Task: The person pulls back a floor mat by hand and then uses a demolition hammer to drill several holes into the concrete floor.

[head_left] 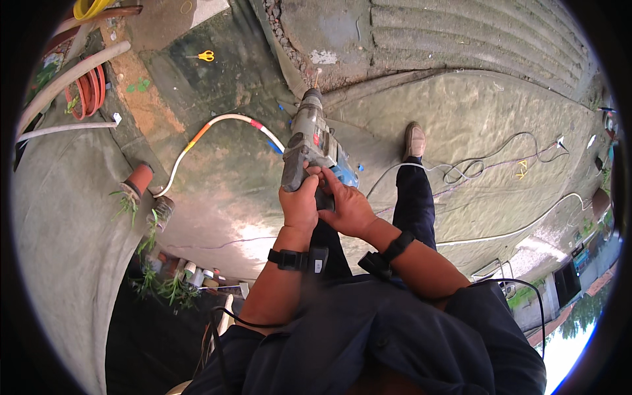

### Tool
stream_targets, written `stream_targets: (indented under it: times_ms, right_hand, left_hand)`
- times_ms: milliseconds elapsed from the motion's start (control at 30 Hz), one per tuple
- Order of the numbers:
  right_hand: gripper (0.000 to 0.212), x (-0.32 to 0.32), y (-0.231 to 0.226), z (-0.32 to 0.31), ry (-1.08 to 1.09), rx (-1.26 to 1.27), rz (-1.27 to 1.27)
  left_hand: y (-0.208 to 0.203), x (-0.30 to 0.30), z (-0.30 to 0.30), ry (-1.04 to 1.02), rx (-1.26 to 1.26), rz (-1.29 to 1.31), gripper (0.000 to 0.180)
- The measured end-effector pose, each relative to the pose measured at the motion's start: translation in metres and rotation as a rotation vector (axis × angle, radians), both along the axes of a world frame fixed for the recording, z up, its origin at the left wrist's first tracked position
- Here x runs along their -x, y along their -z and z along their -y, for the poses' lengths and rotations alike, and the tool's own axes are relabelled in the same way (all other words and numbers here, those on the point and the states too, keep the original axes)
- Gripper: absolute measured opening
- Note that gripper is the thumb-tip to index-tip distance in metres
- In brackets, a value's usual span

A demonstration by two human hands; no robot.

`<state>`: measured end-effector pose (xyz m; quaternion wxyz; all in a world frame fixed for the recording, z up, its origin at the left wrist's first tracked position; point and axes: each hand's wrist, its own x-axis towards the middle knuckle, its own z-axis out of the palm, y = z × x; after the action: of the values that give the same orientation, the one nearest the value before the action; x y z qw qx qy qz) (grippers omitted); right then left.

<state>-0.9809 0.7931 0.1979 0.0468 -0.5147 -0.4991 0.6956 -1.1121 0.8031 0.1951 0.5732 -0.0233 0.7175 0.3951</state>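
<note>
A worn grey and blue rotary hammer drill (308,131) is in front of my body, its thin bit (317,79) pointing away from me. My left hand (301,204) is closed on the left of its rear handle. On the right side of the handle is my right hand (350,207), also closed, its fingers meeting those of the left at the top. My two hands partly hide the handle and the trigger area. Each wrist wears a black strap with a small box. Near the drill's left side curves a white hose (176,158) with red and orange bands.
Yellow-handled scissors (206,56) lie at the upper left. Past them is a coiled orange hose (90,92). A tipped terracotta pot (138,178) lies at left. A loose grey cable (461,176) loops on the ground right of my shoe (415,141). Ridged concrete (474,39) rises at the far right.
</note>
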Motion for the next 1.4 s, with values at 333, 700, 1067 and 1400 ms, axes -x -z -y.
stream_targets:
  times_ms: [333,700,1067,1400]
  right_hand:
    - [0.096,-0.003,0.008,0.003,-0.033,-0.073,0.013]
    - [0.095,-0.008,0.009,-0.002,-0.058,-0.049,0.024]
    - [0.096,-0.018,0.013,-0.008,-0.087,-0.081,0.035]
    - [0.099,-0.023,0.017,-0.01,-0.08,-0.088,0.005]
  left_hand:
    - [0.002,0.0,0.002,-0.059,-0.032,0.031,0.026]
    - [0.008,-0.002,0.004,-0.088,-0.021,0.032,0.018]
    - [0.001,-0.014,-0.005,-0.136,0.011,0.075,0.026]
    - [0.012,-0.015,0.002,-0.172,0.009,0.092,0.024]
